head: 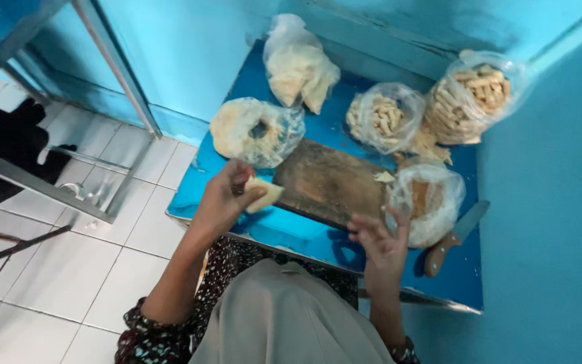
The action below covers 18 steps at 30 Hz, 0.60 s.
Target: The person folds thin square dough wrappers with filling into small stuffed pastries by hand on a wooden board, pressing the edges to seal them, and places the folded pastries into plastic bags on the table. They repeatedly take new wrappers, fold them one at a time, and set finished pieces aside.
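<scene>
Left hand [227,197] pinches a pale, flat wedge [263,194] above the table's [318,239] near edge, its long axis running right, tip slightly up. Right hand [380,241], fingers loosely spread and empty, touches a crinkly clear bag [429,199] beside the worn wooden board [331,182].

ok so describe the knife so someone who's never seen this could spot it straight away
Start at the blue table against the blue wall and find the brown cutting board in its middle. Go to the table's right edge, past the plastic bag by the right hand. The knife lies there slanted, the only thing with a wooden handle and a metal blade; everything else nearby is bagged food.
</scene>
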{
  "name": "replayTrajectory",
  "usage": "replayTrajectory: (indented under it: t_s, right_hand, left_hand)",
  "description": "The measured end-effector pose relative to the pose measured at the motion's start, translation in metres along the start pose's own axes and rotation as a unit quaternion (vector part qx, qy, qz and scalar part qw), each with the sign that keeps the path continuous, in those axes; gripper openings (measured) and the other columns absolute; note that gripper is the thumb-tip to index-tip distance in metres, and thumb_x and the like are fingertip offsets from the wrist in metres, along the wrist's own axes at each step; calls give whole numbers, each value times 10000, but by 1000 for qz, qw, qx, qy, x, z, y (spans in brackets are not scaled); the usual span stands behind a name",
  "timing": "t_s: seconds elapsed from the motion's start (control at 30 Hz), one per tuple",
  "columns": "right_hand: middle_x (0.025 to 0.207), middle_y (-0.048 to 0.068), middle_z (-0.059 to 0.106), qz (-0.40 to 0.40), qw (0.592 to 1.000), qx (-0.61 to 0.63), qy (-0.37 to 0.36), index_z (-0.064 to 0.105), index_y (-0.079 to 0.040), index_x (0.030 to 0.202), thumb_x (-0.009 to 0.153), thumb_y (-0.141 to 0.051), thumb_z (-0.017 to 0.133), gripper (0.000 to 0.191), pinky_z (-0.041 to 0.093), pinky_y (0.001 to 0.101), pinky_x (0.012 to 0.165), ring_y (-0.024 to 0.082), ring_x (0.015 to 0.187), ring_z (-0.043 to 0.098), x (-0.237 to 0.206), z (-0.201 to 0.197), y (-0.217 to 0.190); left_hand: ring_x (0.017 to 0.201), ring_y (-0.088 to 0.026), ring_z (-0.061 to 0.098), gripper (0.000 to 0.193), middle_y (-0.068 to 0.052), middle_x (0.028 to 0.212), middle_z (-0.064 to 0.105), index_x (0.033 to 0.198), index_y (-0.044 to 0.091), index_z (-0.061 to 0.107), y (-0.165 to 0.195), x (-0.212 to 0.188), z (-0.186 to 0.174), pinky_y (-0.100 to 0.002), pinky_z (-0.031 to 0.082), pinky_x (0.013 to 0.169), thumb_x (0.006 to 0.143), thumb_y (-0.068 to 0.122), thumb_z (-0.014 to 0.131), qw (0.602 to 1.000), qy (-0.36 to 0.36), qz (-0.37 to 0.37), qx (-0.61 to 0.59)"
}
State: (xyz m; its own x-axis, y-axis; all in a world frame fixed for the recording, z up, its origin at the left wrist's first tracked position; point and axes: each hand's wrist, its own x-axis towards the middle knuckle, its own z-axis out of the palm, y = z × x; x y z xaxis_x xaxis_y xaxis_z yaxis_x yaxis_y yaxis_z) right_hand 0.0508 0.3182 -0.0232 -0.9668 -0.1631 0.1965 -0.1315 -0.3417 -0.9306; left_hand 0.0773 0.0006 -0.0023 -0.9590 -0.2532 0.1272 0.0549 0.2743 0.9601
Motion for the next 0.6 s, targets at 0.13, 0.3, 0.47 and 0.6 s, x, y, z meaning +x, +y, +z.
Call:
replayTrajectory:
  t_s: [0.13,0.3,0.47,0.6]
  right_hand:
    - [1274,207,693,70,989,124,-33,236,-162,1573,900,11,665,816,579,402,907,276,1136,715,19,15,-15]
    - [1184,223,658,-15,997,55,-59,139,-169,1652,864,106,736,1026,593,377,953,237,1090,710,24,36,-12]
    - [1224,263,625,-184,945,-267,38,225,-144,1617,917,105,763,918,621,329,884,235,1020,739,30,40,-7]
    - [1338,245,640,-204,891,-400,-63,269,-85,1567,925,31,775,825,623,337,898,247,1095,748,30,48,-6]
  left_hand:
    - [881,-155,714,481,-90,983,730,1295,41,511,35,-1,38,-290,591,734,888,-28,757,943,-70,-9,-324]
    - [919,-157,720,526,-98,1028,711,1338,26,486,42,0,88,-307,612,751,884,-48,742,915,-85,-11,-394]
    - [1270,-209,600,468,-149,1349,616,1398,-32,513,17,-13,110,-368,506,1060,971,19,698,968,74,181,-157]
    - [1149,-137,668,360,-67,1267,701,1344,25,629,-1,-18,124,-328,521,1015,1078,244,524,884,-85,-53,-456]
